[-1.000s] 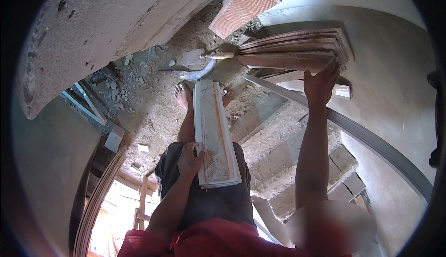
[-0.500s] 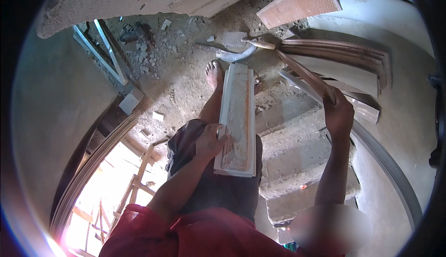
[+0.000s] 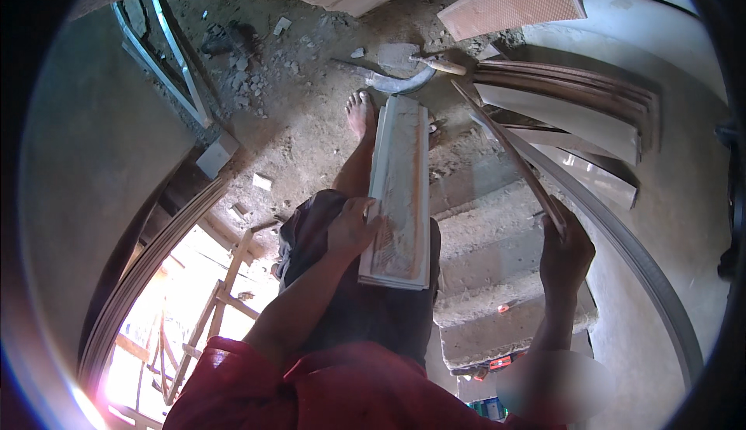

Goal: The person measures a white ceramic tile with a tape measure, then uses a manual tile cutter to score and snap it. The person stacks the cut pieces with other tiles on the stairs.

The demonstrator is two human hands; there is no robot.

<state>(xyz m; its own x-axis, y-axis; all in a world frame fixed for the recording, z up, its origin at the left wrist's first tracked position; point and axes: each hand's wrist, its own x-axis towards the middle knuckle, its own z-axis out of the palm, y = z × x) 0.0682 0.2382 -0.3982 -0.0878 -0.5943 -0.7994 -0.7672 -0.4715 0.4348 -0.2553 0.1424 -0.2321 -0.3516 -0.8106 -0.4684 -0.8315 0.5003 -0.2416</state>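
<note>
A stack of long narrow tile strips (image 3: 402, 197) lies lengthwise over my lap, its top face pale and smeared with brown dust. My left hand (image 3: 355, 226) grips the stack's left edge near the close end, thumb on top. On the right, my right hand (image 3: 566, 255) is closed round the near end of another tile strip (image 3: 513, 154). That strip is tilted nearly edge-on and points away to the upper left, apart from the stack. Its far tip is close to several tile strips (image 3: 567, 119) leaning by the right wall.
A trowel (image 3: 443, 65) and a curved grey piece (image 3: 396, 84) lie beyond my foot. Rubble (image 3: 241, 80) covers the far-left floor. Concrete steps (image 3: 489, 251) descend on the right. A ridged-back tile (image 3: 513, 3) leans at the far right; a wooden frame (image 3: 206, 313) stands outside the left opening.
My right hand has drawn its tile strip slightly nearer and turned it more edge-on. My left hand stays on the stack. The view has shifted a little.
</note>
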